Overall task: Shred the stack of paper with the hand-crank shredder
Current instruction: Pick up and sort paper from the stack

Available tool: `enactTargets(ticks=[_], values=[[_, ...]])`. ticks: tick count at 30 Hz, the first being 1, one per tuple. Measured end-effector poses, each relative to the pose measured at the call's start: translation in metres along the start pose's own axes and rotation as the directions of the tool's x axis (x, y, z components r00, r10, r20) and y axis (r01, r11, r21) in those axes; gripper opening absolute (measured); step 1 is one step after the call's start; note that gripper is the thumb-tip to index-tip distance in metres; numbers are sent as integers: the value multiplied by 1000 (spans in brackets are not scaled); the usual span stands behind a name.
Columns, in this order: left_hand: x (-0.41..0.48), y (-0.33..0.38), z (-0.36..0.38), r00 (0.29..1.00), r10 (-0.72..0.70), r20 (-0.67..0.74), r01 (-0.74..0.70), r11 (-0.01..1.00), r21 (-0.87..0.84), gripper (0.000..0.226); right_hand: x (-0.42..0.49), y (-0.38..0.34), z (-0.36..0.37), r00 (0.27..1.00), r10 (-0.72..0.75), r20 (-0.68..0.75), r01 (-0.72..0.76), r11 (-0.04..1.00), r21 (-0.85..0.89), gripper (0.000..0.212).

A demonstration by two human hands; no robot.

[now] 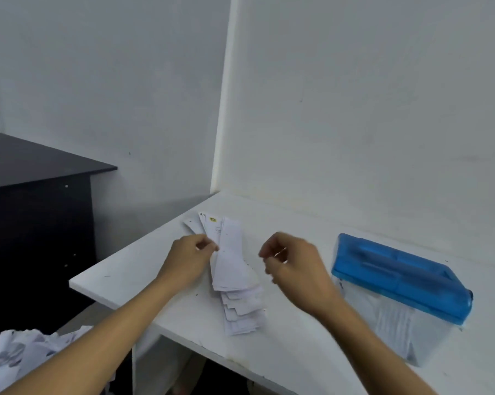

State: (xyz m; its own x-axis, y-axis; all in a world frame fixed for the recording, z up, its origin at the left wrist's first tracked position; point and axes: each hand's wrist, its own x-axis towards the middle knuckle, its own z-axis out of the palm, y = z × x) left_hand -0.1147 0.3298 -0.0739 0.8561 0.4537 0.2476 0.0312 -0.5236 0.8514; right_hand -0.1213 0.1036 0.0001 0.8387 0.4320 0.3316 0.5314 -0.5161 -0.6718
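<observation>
- Two bare forearms reach in from the bottom edge, one from the lower left and one from the lower right, over the white surface [143, 269].
- At the end of the left forearm, the left grip [187, 259] has thumb and forefinger pinched on the left edge of the top slip in the stack of paper [234, 280].
- That stack lies on the surface between the two hands. It is a loose, fanned pile of long narrow slips running away from the camera, with staggered ends at the near side and a small yellow mark on a sheet at the far end.
- Off to the right of the stack, the right grip [293, 269] hangs above the surface with its fingers curled in toward the thumb. It is blurred, and I cannot tell whether anything is held in it.
- Further right stands the shredder [397, 277], well apart from the stack and just beside the right wrist. It has a translucent blue top on a clear bin [394, 332], and white strips show through the bin's wall.
- Crumpled white paper [18, 354] is heaped at the lower left, below the level of the surface.
- Behind that heap, at the left, a dark cabinet [35, 223] stands against the pale wall [354, 109].
</observation>
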Motion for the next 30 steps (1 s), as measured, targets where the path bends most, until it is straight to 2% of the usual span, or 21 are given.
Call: enactTargets(ticks=[3, 5, 8, 11, 15, 23, 27, 30], values=[[1, -18, 5, 996, -62, -60, 67, 994, 84, 16, 22, 16, 37, 994, 102, 43, -100, 994, -32, 5], [0, -18, 7, 996, -73, -58, 84, 976, 202, 20, 35, 20, 56, 986, 163, 31, -160, 984, -77, 21], [-2, -17, 11, 999, -28, -17, 32, 923, 384, 41, 45, 23, 77, 974, 226, 9, -222, 965, -140, 48], [2, -19, 9, 998, -49, 29, 35, 930, 366, 47, 49, 27, 89, 957, 280, 80, -259, 944, -206, 65], [3, -18, 7, 997, -64, 52, 41, 934, 354, 41, 53, 31, 87, 936, 339, 97, -326, 936, -129, 75], [2, -18, 6, 996, -73, 44, 57, 957, 286, 38, 62, 40, 76, 884, 454, 107, -467, 866, 180, 52], [2, -19, 7, 996, -83, 30, 72, 962, 263, 38, 59, 43, 64, 879, 452, 151, -475, 801, 364, 30], [0, -16, 6, 997, -78, -3, 77, 979, 191, 36, 59, 46, 56, 876, 451, 170, -473, 738, 481, 22]])
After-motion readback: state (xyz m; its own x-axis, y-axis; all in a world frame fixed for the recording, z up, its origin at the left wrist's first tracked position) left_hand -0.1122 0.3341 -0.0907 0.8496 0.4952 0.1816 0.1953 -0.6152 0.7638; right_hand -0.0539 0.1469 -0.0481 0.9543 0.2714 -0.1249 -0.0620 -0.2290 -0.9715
